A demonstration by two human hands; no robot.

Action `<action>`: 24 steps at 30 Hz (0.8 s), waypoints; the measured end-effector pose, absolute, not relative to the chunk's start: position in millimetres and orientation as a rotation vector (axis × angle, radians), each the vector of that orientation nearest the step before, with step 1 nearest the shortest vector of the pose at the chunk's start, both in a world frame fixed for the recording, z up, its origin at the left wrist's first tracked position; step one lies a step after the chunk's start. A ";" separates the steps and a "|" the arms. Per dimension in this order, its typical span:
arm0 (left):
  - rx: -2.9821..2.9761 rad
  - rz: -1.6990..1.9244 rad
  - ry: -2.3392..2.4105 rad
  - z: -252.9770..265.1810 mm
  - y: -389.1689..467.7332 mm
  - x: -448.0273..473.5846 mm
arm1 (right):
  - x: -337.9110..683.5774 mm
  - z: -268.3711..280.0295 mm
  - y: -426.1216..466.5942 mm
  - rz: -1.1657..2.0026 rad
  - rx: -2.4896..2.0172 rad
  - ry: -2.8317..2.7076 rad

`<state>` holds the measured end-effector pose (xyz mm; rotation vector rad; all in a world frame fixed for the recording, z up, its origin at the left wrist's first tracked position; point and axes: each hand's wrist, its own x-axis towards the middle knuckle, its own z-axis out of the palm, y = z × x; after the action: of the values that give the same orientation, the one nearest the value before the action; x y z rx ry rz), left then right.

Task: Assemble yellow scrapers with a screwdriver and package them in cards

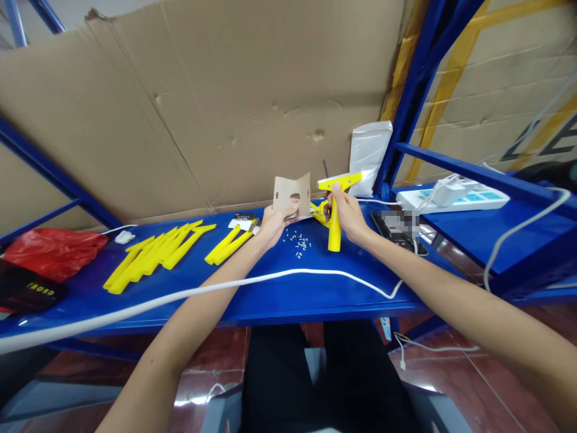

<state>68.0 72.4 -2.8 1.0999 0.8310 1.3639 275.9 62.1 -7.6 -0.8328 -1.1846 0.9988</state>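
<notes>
Across the middle of the blue shelf (pixel 279 304), the person's two hands work close together; the left hand (pixel 276 222) pinches the lower edge of a folded brown card (pixel 282 195) with an oval cut-out, its thumb lying along the near face, the fingers behind mostly hidden; the right hand (pixel 347 211), just to the right, is wrapped round a yellow scraper (pixel 334 234), fingers closed on the handle, which stands nearly upright with its T-shaped head uppermost; between the hands and slightly beyond the scraper shows another yellow object (pixel 320 211), partly covered, so its kind cannot be told; nearer than the card, small pale bits (pixel 301 243) lie scattered on the shelf; just left of the left hand rest two yellow handles (pixel 229 245), with a dark printed card (pixel 243 218) at their far end; farther left a slanting row of yellow handles (pixel 153 258) lies side by side, and beyond its left end sits a red plastic bag (pixel 58 249); on the far right a white packet (pixel 370 150) leans by the blue post, with a white power strip (pixel 487 198) farther right; a white cable (pixel 270 275) crosses the near part of the scene.
</notes>
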 end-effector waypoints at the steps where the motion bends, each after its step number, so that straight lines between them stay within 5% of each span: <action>1: 1.095 1.386 0.841 -3.1 73.2 68.0 | 276.1 -6.1 61.8 1.063 -0.795 -1.144; 12: 1.209 1.553 1.051 -12.1 86.3 63.6 | 280.4 10.3 59.0 1.158 -0.606 -1.000; 24: 1.614 1.283 1.124 -6.7 57.9 82.1 | 289.8 20.4 67.3 1.079 -0.543 -0.835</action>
<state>82.1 57.9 -6.7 1.6141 1.1238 1.2826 289.8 67.3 20.4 -0.5425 -0.8354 1.0790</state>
